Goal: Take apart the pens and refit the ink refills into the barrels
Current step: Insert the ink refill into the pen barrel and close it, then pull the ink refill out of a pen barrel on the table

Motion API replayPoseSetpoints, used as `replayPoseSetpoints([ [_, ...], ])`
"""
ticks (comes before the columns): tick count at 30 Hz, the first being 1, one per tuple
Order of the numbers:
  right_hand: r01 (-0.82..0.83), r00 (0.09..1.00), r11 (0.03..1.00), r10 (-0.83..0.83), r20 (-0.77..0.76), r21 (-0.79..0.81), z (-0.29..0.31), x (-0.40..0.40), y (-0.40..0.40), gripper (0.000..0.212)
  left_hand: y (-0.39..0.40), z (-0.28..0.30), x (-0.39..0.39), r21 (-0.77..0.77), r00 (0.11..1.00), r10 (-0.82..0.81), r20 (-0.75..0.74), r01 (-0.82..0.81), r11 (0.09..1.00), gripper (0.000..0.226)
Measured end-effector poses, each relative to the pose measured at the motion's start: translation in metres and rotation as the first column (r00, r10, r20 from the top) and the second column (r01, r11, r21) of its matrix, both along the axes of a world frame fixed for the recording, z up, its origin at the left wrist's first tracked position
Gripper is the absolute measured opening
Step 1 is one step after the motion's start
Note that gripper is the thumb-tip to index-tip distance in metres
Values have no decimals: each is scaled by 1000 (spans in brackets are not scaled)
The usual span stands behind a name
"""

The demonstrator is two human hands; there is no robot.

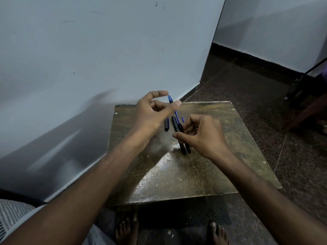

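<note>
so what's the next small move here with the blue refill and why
Probably lower the blue refill, pinched in the left hand, and steer its lower end into the open end of the black barrel that the right hand holds. The refill hangs just above the barrel, nearly in line with it, and it is not yet seated.

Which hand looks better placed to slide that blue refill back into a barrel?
Probably the left hand: it already pinches the blue refill, raised above the table. The right hand grips the black barrels, so it seems suited to steadying one.
</note>
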State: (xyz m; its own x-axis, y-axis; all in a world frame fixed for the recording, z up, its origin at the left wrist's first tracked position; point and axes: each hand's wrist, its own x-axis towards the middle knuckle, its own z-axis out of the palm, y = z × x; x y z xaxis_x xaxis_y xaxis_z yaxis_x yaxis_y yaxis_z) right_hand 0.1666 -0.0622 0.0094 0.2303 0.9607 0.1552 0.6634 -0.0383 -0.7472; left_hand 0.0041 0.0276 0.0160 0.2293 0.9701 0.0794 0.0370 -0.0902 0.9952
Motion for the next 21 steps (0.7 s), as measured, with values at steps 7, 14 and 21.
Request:
replayPoseSetpoints([
  [7, 14, 970, 1000, -9, 242, -19, 0, 11, -2, 36, 18, 1, -25, 76, 960, 221, -174, -210, 975, 41],
  [14, 31, 963, 999, -28, 269, -10, 4, 13, -5, 41, 18, -19, -30, 33, 735, 28, -677, -8, 999, 39],
  [21, 30, 965, 999, -24, 263, -18, 6, 12, -7, 31, 19, -28, -23, 79, 650, 41, -759, 29, 996, 54],
])
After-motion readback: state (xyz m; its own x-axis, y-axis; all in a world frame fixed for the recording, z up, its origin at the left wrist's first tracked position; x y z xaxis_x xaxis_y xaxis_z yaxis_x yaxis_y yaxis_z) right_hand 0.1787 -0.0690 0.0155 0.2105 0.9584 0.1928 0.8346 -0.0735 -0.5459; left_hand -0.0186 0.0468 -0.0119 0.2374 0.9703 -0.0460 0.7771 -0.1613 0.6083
